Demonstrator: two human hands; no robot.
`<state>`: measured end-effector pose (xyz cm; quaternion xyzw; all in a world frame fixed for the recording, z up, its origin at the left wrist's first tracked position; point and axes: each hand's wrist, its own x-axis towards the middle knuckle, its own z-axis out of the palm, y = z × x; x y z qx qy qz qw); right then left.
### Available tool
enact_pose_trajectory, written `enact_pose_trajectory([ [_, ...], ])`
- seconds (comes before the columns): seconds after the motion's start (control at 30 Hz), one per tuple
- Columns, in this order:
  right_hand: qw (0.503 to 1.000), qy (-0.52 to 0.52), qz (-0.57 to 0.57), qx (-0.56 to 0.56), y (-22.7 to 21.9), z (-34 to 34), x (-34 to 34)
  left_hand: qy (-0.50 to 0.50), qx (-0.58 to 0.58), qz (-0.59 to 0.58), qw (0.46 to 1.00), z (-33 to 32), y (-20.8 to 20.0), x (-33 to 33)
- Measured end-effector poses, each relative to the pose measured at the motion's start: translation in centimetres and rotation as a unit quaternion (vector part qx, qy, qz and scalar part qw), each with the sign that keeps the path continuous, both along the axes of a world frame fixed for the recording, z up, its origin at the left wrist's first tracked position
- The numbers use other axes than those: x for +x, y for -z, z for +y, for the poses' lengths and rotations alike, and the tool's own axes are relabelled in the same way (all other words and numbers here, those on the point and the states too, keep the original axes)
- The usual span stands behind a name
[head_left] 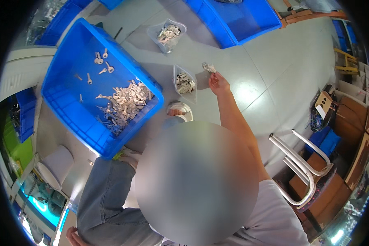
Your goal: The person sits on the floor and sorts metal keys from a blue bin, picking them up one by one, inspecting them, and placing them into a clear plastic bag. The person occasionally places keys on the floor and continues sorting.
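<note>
My right hand [219,84] reaches forward over the floor, its fingers closed on a small bunch of metal keys [209,67]. Just left of it, an open clear plastic bag [190,96] stands with silvery keys [185,83] inside. Farther off is a second clear bag [166,46], also holding keys. A large blue plastic bin [106,141] is tilted at my left, with a heap of loose keys [129,102] in its near right corner and several scattered over its inside. My left hand [75,237] rests beside my bent knee at the bottom left, fingers partly visible and apart, holding nothing visible.
Another blue bin [250,20] stands at the far side. A stool with white metal legs [303,168] lies at the right near cardboard boxes [350,127]. A white bucket [55,166] is at the left. A blurred disc hides the lower middle.
</note>
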<state>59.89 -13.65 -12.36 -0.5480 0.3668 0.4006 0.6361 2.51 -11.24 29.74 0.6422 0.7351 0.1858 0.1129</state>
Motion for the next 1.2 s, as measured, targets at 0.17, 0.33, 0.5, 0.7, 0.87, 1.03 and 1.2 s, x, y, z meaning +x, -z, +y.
enact_pose_trajectory([
  [0.17, 0.999, -0.03, -0.018, 0.008, 1.0, -0.5, 0.7, 0.059, -0.009, 0.172, 0.983, 1.0, -0.6, 1.8],
  [0.33, 0.997, -0.069, -0.017, -0.024, 1.4, -0.8, 1.2, 0.112, -0.048, 0.274, 0.954, 1.0, -0.9, -0.3],
  [0.5, 0.998, -0.052, -0.002, 0.037, 1.5, -0.4, 0.8, 0.101, -0.038, 0.25, 0.962, 1.2, -0.7, 1.6],
  [0.7, 0.997, -0.08, 0.0, 0.019, 1.2, -0.2, -0.1, 0.136, -0.021, 0.277, 0.951, 1.5, -0.6, 2.0],
  [0.87, 0.995, -0.054, -0.05, -0.064, 0.6, -2.1, -0.2, 0.133, -0.021, 0.246, 0.96, 1.4, -0.9, 2.5],
  [1.03, 0.969, -0.202, -0.115, 0.089, -2.6, -10.3, -5.6, 0.008, 0.003, -0.022, 1.0, 0.5, 0.5, -0.9],
  [1.2, 0.916, -0.304, -0.254, 0.06, -15.3, -11.7, -10.4, 0.045, 0.055, -0.089, 0.993, 0.7, -0.9, 4.7],
])
